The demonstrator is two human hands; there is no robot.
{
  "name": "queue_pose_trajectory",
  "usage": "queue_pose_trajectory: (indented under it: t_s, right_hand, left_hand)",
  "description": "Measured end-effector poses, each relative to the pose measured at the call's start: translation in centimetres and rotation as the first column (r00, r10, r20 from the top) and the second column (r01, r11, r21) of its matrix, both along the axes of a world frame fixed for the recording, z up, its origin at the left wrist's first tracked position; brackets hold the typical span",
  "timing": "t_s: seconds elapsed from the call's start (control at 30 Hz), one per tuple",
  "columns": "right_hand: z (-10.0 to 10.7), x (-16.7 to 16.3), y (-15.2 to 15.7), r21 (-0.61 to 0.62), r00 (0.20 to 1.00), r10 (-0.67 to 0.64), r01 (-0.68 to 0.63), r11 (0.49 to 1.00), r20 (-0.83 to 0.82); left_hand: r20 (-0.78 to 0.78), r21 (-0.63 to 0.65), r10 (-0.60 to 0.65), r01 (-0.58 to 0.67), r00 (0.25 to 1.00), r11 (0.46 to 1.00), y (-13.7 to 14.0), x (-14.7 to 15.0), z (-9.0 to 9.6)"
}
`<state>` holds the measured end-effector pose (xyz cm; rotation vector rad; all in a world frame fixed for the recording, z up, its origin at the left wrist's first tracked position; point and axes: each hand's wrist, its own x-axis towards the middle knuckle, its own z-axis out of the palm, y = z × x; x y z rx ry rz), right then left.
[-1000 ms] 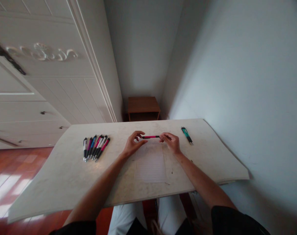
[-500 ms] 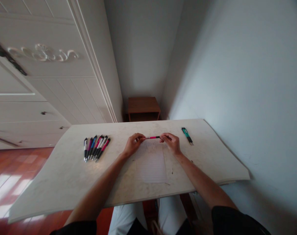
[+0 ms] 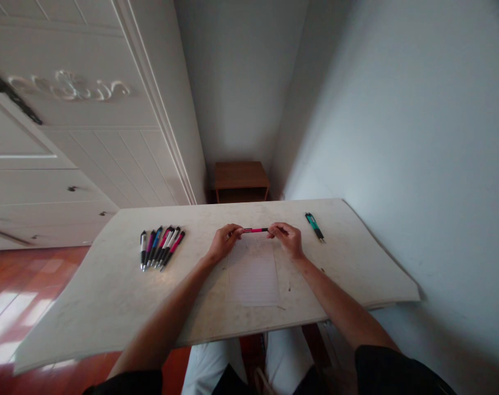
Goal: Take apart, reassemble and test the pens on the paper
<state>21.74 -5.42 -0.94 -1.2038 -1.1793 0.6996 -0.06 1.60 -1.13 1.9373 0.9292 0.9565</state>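
Note:
Between my two hands a pink and black pen [image 3: 256, 230] lies level, just above the top of a lined sheet of paper [image 3: 253, 277]. My left hand [image 3: 225, 241] pinches the pen's left end, where a dark clip shows. At the other end, the fingers of my right hand [image 3: 287, 238] close on the black grip; the tip is hidden by them. Left of my left hand, several pens [image 3: 161, 249] in white, purple, blue and pink lie side by side. A green and black pen [image 3: 314, 227] rests right of my right hand.
The pale table [image 3: 109, 307] has a front edge close to my lap. A wall [image 3: 418, 164] runs along its right side. On the left stands a white cabinet [image 3: 109, 164], and a small brown wooden stand [image 3: 241, 175] is beyond the far edge.
The pink pen has turned about its length, so its dark clip now shows near my left fingers. Both hands stay in nearly the same place.

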Motion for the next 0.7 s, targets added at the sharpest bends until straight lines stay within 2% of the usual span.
queue_pose_trajectory:
  t_s: [0.17,0.3,0.5,0.7]
  right_hand:
    - [0.11,0.00,-0.12,-0.016,1.000,0.015,-0.015,1.000,0.011]
    - [0.16,0.07,-0.22,-0.036,0.999,0.033,-0.032,0.999,0.015]
    - [0.05,0.14,0.15,-0.075,0.998,0.035,-0.038,0.996,-0.042]
    - [-0.39,0.03,0.58,-0.094,0.984,0.105,-0.119,0.988,-0.141]
  left_hand:
    - [0.047,0.021,0.023,-0.024,0.999,0.999,0.29,-0.07,-0.25]
    - [0.090,0.101,0.062,-0.071,0.994,0.992,0.30,-0.07,-0.48]
    - [0.150,0.227,0.045,-0.079,0.988,0.971,0.10,0.04,-0.41]
    - [0.109,0.232,0.086,-0.109,0.990,0.966,0.31,-0.07,-0.25]
